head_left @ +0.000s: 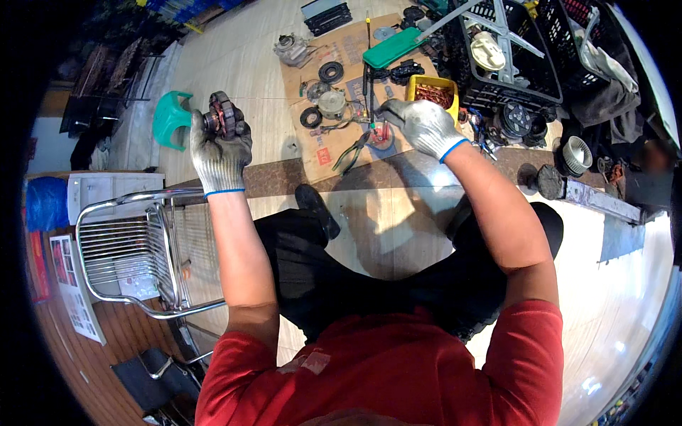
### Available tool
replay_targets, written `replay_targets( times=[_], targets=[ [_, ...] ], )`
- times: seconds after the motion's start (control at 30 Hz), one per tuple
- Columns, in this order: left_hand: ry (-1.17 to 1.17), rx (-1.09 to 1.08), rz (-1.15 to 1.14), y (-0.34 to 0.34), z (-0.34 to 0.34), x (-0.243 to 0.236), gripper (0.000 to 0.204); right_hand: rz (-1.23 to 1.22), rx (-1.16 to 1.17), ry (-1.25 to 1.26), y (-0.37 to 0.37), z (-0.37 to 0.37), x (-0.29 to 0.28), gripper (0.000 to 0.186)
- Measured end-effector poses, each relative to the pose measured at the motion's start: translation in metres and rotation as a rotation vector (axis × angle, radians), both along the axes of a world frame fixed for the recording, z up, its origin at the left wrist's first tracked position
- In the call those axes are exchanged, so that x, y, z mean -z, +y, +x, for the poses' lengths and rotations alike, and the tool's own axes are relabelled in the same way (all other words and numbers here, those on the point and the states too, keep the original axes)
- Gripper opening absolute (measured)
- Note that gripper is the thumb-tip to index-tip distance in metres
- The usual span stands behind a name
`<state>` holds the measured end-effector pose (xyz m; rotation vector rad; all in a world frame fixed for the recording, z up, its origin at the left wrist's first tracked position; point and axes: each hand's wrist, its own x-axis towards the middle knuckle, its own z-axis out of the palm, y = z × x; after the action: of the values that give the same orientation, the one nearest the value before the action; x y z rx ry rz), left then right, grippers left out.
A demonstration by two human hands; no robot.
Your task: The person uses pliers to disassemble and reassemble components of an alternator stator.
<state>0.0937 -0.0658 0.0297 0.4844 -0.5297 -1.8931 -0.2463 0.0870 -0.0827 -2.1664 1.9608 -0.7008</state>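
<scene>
In the upper left, my left hand (222,153), in a white knit glove with a grey palm, is closed around a dark, toothed motor rotor (224,115) with reddish-copper parts. My right hand (426,124), gloved the same way, is over the cardboard sheet (312,150) with its fingers drawn together. What the fingertips hold, if anything, I cannot make out. A long thin black rod (369,85) passes close by them. Below the fingertips are green-handled pliers (349,154) and a round part with red on it (382,136).
Black rings (331,72), a metal housing (291,50) and a green case lid (392,48) lie on the cardboard. A yellow tray (455,106) of small copper-coloured parts and black crates (547,85) are right. A green stool (170,121) and chrome chair (153,305) stand left.
</scene>
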Motion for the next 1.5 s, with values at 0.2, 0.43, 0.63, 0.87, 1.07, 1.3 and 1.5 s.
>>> replay_targets(
  times=[0.2,0.43,0.63,0.87,1.07,1.3,1.5],
  targets=[
    [-0.186,0.117,0.015,0.007,0.000,0.001,0.047,0.549,0.023,-0.053,0.005,-0.030,-0.043,0.053],
    [-0.034,0.350,-0.076,0.012,-0.021,0.008,0.052,0.415,-0.187,-0.199,0.006,-0.010,-0.067,0.080],
    [-0.310,0.310,-0.252,0.039,-0.057,0.020,0.062,0.198,-0.142,-0.353,0.002,0.039,-0.090,0.085],
    [-0.478,0.423,-0.342,0.071,-0.093,0.013,0.069,0.046,-0.195,-0.548,-0.005,0.058,-0.077,0.051],
    [-0.552,0.447,-0.315,0.071,-0.086,0.012,0.067,0.058,-0.181,-0.494,-0.003,0.040,-0.061,0.031],
    [-0.750,0.338,-0.335,0.069,-0.090,0.011,0.060,0.036,-0.123,-0.349,0.005,0.030,-0.077,0.030],
    [-0.770,-0.003,-0.257,0.062,-0.090,0.023,0.050,0.097,-0.193,-0.306,0.013,0.038,-0.096,0.027]
  ],
)
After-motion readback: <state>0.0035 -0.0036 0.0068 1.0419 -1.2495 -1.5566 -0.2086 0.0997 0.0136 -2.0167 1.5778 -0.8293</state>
